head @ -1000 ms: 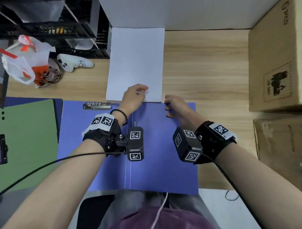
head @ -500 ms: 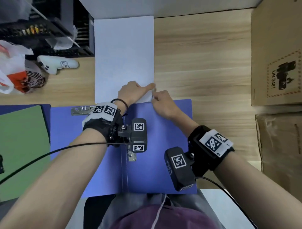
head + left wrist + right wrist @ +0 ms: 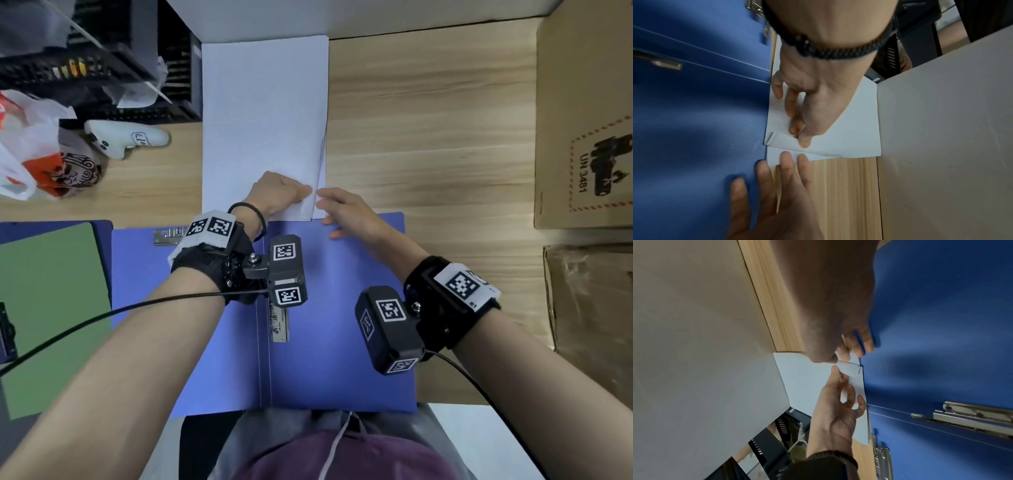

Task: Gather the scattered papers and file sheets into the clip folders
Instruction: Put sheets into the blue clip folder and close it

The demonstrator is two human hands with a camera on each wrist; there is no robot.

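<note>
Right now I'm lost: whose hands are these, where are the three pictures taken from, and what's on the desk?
No machine: a person's bare hands, with a camera strapped to each wrist and one on the head. The head view looks down; the wrist views look along each hand. On the wooden desk a white paper stack lies just beyond an open blue clip folder; a green folder lies left, cardboard boxes right. The left hand pinches up the top sheet's near corner, which curls over. The right hand holds nothing; its fingers are straight, tips on the sheet below.
</note>
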